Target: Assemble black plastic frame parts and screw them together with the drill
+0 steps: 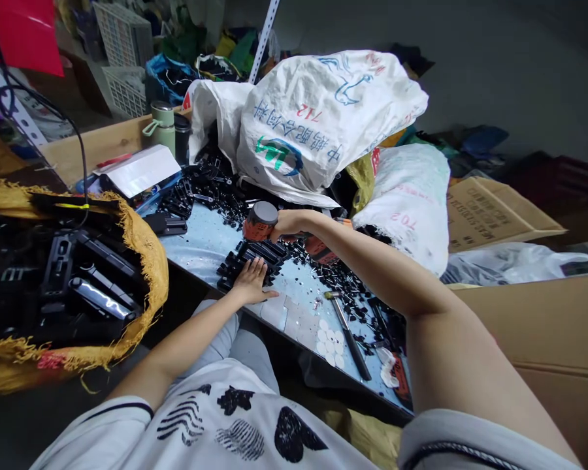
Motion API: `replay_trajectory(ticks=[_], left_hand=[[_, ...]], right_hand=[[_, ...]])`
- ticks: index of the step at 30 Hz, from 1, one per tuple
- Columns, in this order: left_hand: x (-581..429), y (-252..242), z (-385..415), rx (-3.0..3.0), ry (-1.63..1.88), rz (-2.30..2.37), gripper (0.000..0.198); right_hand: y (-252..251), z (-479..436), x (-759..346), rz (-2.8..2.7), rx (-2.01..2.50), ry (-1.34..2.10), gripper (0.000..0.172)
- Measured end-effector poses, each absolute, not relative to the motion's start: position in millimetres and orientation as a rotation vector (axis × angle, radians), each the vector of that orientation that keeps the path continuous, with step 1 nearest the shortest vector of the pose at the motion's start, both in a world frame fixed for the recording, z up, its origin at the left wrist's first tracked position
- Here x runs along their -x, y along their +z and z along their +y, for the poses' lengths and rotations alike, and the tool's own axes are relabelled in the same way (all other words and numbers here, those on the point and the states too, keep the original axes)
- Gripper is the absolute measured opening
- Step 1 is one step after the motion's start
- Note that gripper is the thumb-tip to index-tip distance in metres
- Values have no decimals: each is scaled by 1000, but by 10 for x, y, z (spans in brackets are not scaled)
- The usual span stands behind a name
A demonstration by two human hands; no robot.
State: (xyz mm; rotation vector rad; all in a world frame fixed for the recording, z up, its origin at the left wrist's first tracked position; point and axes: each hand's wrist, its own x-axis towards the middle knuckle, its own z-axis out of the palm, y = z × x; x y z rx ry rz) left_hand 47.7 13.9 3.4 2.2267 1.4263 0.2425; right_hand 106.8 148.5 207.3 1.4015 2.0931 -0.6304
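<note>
My right hand (288, 224) is closed round the handle of a mallet with an orange and grey round head (259, 220), held just above a row of black plastic parts (255, 256) on the light blue table (200, 241). My left hand (251, 282) lies flat with fingers spread on the near side of that row, pressing on the parts. Many small black pieces (345, 277) are scattered to the right of both hands.
A small metal hammer (347, 333) and white round discs (330, 343) lie near the table's front edge. White woven sacks (313, 111) pile at the back. A yellow sack of black parts (68, 274) sits left. Cardboard boxes (494, 209) stand right; a green flask (163, 125) behind.
</note>
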Motion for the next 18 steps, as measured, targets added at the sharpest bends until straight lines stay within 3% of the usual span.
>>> replay_trajectory(ticks=[9, 18], left_hand=[[-440, 25, 110, -2316, 385, 1403, 102], [-433, -5, 79, -2385, 509, 1437, 96]], right_hand=[[2106, 1194, -981, 2184, -1323, -430, 18], [2065, 953, -795, 2072, -1268, -599, 10]])
